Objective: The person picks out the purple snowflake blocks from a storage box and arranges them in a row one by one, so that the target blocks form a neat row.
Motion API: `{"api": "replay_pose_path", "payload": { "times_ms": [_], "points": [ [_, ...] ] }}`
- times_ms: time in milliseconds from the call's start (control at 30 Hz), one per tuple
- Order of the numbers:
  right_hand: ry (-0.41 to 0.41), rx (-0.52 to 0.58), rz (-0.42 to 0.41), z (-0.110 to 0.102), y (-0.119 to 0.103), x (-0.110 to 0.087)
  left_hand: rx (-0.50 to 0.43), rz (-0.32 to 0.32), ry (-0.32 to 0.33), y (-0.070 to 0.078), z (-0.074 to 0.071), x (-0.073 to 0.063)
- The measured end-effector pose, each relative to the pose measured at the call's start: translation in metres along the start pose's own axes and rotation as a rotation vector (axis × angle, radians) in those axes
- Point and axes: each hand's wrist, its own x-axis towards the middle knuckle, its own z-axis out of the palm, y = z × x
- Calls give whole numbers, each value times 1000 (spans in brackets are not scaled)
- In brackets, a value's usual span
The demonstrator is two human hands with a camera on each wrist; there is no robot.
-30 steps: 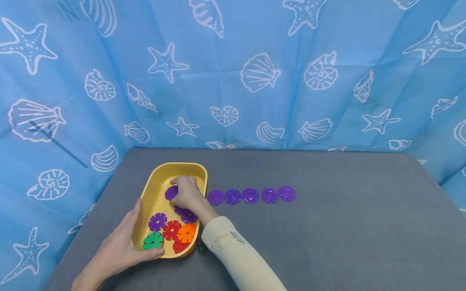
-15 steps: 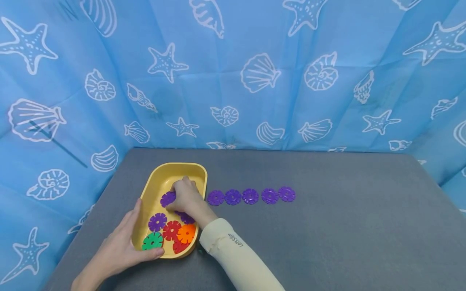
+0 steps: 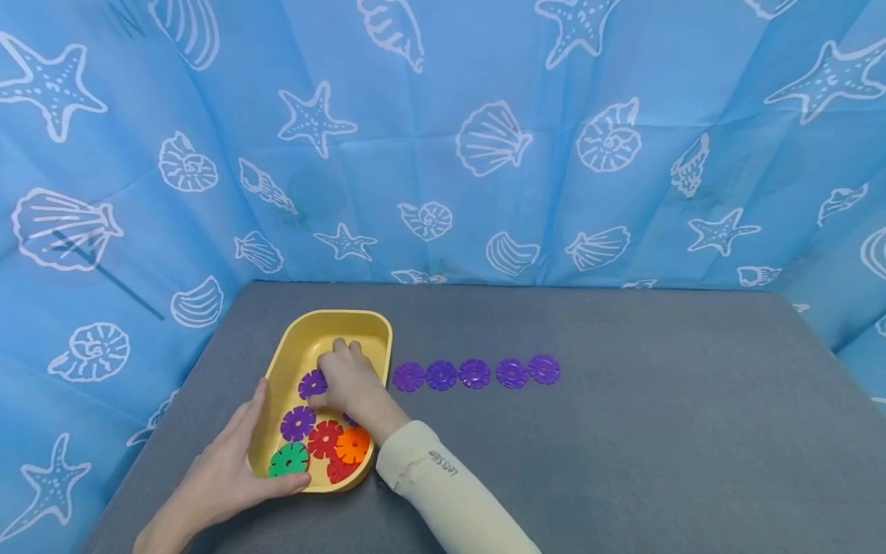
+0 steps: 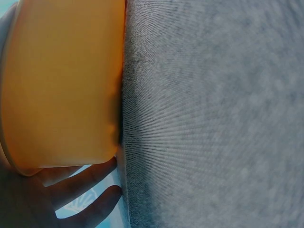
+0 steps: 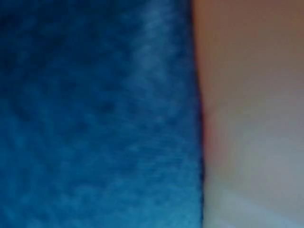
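In the head view my left hand (image 3: 224, 469) holds the near left corner of a yellow plastic tray (image 3: 280, 354), thumb over the near rim and fingers along the left wall. The left wrist view shows those fingers (image 4: 90, 183) bent around the end of the tray (image 4: 64, 85). Inside the tray my right hand (image 3: 349, 381) pinches a purple notched building disc (image 3: 312, 385) between thumb and fingers. Below it lie another purple disc (image 3: 298, 424), a green disc (image 3: 288, 459), red discs (image 3: 325, 438) and an orange disc (image 3: 352, 445). One more purple disc is mostly hidden under the right hand.
Right of the tray, several purple discs (image 3: 474, 373) lie in a row on the grey tabletop (image 3: 657, 431). A blue curtain (image 3: 429, 138) with white shell drawings hangs along the back and sides. The right wrist view shows only blurred fabric (image 5: 95, 118) and skin.
My right hand has slid toward the near left inside the tray, and the purple disc has moved the same way with it. The left hand and the row of discs have stayed put.
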Motion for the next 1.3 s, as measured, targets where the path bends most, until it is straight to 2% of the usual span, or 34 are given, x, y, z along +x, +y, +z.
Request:
{"api": "replay_pose_path", "payload": {
  "times_ms": [133,333,500,767,1033,1300],
  "points": [
    [23,-94,-62,0,-1,-1,0,-1,-1,1,0,0],
    [20,-98,-63,-2,-2,-1,-1,12,11,1,-1,-1],
    [42,-20,-99,-4,-2,-2,-5,21,15,3,-1,0],
    [85,91,-228,-19,1,-8,-16,31,15,3,-2,0],
    [51,280,-318,-32,9,-19,-25,30,12,1,0,-1],
    [70,298,-331,-47,26,-32,-43,21,13,0,1,-2]
  ]
}}
